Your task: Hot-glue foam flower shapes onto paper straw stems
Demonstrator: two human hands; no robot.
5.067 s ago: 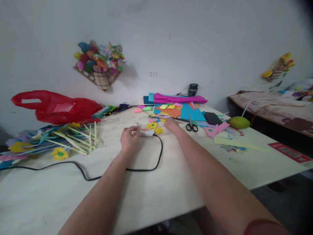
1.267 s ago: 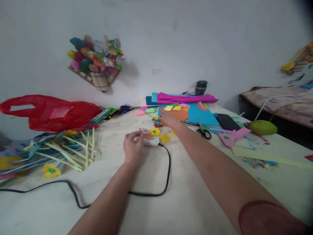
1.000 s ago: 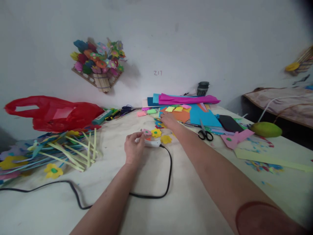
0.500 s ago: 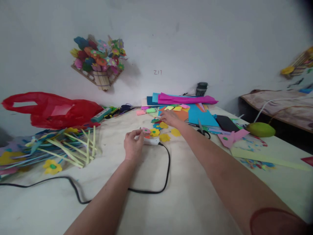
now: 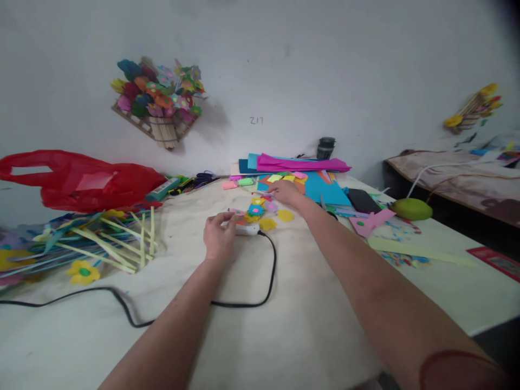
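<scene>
Your flower shapes looked only partly made up: some bore centres, others were plain.
On the table between your hands, a blue flower had its pink centre on, while two yellow shapes nearby were bare; off to the left, a yellow flower with a green centre lay just beside the pale strips, so the bare ones seemed, by comparison, left to do. Your left hand was curled narrow around the end of a white corded tool. Your right hand reached beyond the cluster, fingers loosely bent near the coloured sheets; I could not tell whether it gripped anything.
</scene>
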